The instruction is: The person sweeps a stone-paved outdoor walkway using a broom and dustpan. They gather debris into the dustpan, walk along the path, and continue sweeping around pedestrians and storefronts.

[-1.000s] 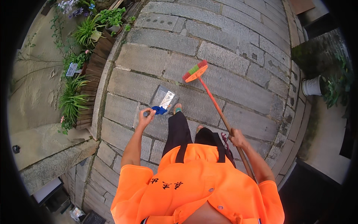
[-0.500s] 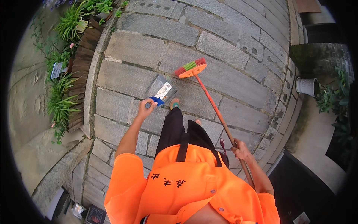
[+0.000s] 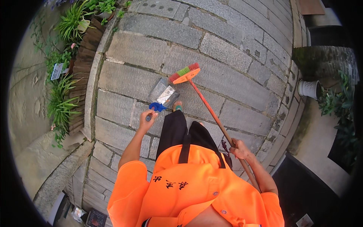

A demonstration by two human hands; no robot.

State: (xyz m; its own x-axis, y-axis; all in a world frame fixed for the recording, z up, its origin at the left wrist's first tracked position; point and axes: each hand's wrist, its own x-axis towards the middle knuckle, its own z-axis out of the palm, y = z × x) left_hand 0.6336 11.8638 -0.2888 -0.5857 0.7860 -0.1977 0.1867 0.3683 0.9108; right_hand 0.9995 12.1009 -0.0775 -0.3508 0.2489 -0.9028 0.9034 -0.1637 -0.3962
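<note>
My left hand [image 3: 146,121] is closed around the upper end of a long-handled dustpan [image 3: 155,93]. Just beyond the fingers a crumpled blue piece [image 3: 157,107] shows on the handle; whether it is cloth or plastic I cannot make out. The grey pan rests on the paving with a pale, flat piece [image 3: 166,94] and thin bits in it. My right hand [image 3: 241,149] grips the wooden lower part of a broom [image 3: 206,104]. Its orange head [image 3: 186,76], with red and green bristles, lies just beyond the pan, to its right.
Grey stone slabs [image 3: 227,49] pave the lane. Along the left runs a brown, fence-like planter edge [image 3: 85,64] with green plants [image 3: 62,100]. A white pot [image 3: 308,89] with a leafy plant [image 3: 336,100] stands at right. My foot [image 3: 177,106] is close by the pan.
The broom head has swung left, closer to the dustpan. My left hand has come slightly nearer my body, and my right hand has shifted a little left.
</note>
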